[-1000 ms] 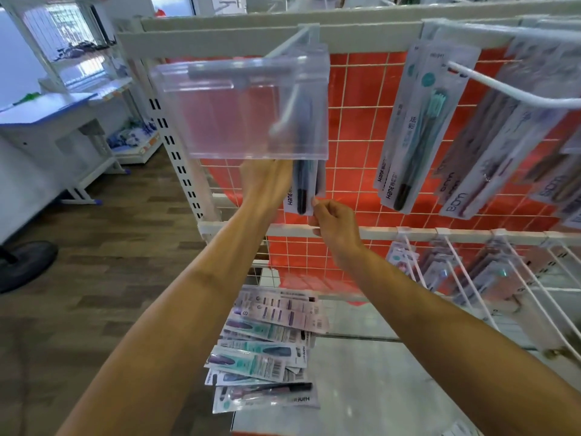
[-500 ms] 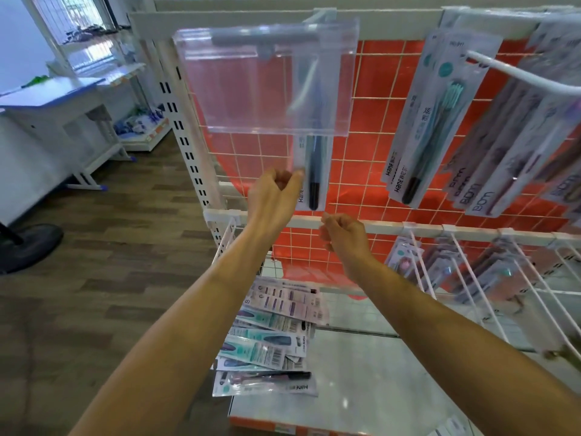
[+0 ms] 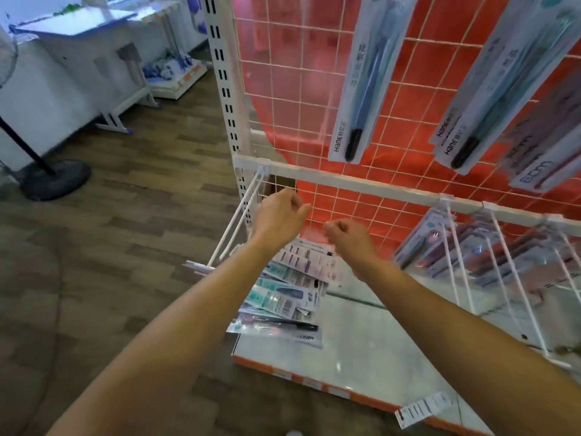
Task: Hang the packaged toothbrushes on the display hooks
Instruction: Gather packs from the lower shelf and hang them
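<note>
Both hands empty at the red wire-grid rack [image 3: 283,99].
Left hand [image 3: 278,215] and right hand [image 3: 349,239] hover apart, fingers loosely curled on nothing; flat, glossy plastic-packed toothbrushes [image 3: 283,297] lie heaped below at the shiny white shelf [image 3: 345,357]'s left edge, beside a bare white wire hook [image 3: 235,215].

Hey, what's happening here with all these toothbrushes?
A person is stocking a shop rack with packaged toothbrushes. At this moment the left hand and right hand hold nothing, fingers loosely curled, in front of the lower rail. A pile of packs lies on the bottom shelf beneath them. The wire hook beside the left hand is bare. There are hanging packs above and filled hooks to the right.
</note>
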A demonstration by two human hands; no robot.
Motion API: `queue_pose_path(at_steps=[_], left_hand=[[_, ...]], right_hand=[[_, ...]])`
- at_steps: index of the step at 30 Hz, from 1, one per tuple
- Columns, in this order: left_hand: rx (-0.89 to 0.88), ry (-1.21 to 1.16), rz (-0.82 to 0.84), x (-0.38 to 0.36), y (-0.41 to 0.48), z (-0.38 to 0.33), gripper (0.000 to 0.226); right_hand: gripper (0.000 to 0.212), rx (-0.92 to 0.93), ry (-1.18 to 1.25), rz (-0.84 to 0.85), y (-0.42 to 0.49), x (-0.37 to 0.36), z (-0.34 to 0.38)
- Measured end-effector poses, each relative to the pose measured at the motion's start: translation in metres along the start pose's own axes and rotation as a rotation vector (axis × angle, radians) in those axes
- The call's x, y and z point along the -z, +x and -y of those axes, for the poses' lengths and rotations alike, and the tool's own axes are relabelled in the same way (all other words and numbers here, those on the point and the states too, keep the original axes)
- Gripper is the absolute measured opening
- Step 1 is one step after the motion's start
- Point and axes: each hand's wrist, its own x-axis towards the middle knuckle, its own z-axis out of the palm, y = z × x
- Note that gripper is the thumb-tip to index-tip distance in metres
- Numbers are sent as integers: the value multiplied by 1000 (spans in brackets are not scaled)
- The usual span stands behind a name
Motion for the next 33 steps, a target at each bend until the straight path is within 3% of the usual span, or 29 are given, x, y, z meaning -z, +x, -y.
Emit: queue_pose_path(at_steps=[5,10,19,26,33], left_hand=[[-42,210,62,-15,-22,27,23],[-43,406,173,-30,-40,57,35],[-42,629,264,-62,-65,124,36],[-90,724,300,-81,-73,161,28],[-46,662,292,-100,-75,182,23]], right_hand=[[26,23,-158,46,-8,-22,-19],[16,25,-300,143,-16,-38,-41],[27,-15,-536,244,-30,-58,-97],[33,1,-626,234,-27,-65,-127],[34,11,-647,170,-4,-72,-142]])
